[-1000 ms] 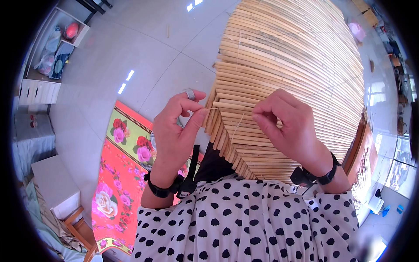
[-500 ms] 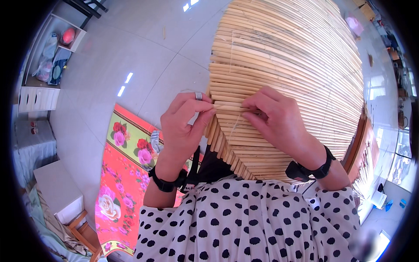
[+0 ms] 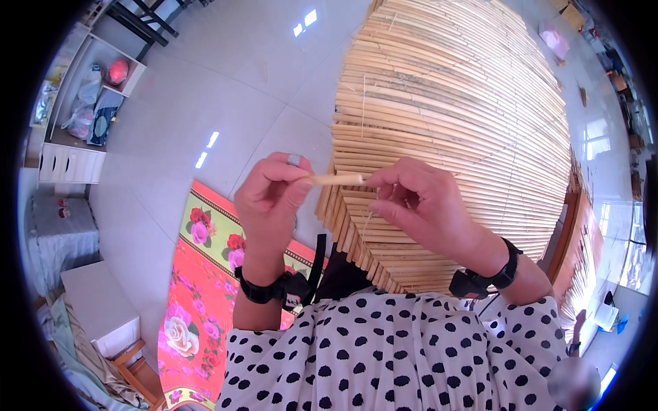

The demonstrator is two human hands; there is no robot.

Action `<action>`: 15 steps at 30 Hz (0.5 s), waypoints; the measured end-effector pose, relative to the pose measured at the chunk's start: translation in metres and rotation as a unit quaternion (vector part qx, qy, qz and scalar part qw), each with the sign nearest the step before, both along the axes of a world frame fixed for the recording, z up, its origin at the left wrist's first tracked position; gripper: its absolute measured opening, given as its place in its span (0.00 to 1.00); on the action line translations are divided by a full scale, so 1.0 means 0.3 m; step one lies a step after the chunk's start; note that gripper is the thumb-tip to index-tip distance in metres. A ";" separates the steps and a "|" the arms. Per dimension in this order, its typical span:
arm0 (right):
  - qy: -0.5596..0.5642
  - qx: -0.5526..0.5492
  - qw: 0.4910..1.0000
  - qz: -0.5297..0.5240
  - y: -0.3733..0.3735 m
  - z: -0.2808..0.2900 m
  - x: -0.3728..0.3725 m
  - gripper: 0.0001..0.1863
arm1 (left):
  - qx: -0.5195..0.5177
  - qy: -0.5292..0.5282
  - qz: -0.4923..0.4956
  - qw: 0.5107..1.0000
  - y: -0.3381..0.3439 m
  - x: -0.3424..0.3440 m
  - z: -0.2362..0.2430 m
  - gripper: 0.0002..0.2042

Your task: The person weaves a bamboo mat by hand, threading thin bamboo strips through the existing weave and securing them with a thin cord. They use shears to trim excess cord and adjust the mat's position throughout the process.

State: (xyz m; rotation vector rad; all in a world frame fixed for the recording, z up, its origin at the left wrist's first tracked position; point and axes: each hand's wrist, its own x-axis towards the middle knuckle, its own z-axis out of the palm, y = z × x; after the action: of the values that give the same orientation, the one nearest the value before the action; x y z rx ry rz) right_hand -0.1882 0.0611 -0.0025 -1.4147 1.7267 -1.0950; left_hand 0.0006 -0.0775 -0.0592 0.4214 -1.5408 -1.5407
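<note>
My left hand point(image 3: 267, 198), with a ring on one finger, pinches a short pale reed stalk point(image 3: 337, 179) between thumb and fingers. The stalk is raised above the left edge of a mat point(image 3: 459, 103) of many reed stalks laid side by side and bound with thread. My right hand point(image 3: 428, 205) is over the mat, its fingers curled and its index fingertip close to the stalk's free end. A thin pale thread point(image 3: 367, 220) trails down from by the right thumb, seemingly held in those fingers. Below the hands, the mat's corner shows stacked stalk ends point(image 3: 353, 246).
A red floral cloth point(image 3: 199, 315) lies at lower left on the tiled floor point(image 3: 164, 130). Far left are a shelf with bags point(image 3: 86, 103) and a pale box point(image 3: 99, 298). A brown wooden board point(image 3: 558, 236) stands right of the mat. Another person's arm point(image 3: 577, 335) shows at lower right.
My left hand has moved left and slightly down, and the short stalk now shows clear of the mat in it. My right hand has shifted slightly left and down. The view has moved a little.
</note>
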 end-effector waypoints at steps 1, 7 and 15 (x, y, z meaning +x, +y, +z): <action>-0.041 0.021 0.999 -0.002 -0.008 0.025 0.011 0.12 | 0.015 0.010 -0.006 1.000 0.014 -0.014 0.010 0.06; -0.260 -0.050 0.963 -0.046 -0.031 -0.012 0.048 0.09 | 0.060 0.032 -0.022 0.997 0.084 -0.074 0.040 0.05; -0.324 -0.050 0.941 -0.086 -0.016 0.052 0.036 0.04 | 0.016 0.061 -0.011 0.998 0.103 -0.093 0.088 0.07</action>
State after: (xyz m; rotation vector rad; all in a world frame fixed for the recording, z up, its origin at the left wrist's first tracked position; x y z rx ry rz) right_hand -0.1772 0.0564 0.0132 -0.8175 1.3329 -1.5505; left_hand -0.0274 -0.0465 -0.0329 0.3231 -1.4326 -1.5804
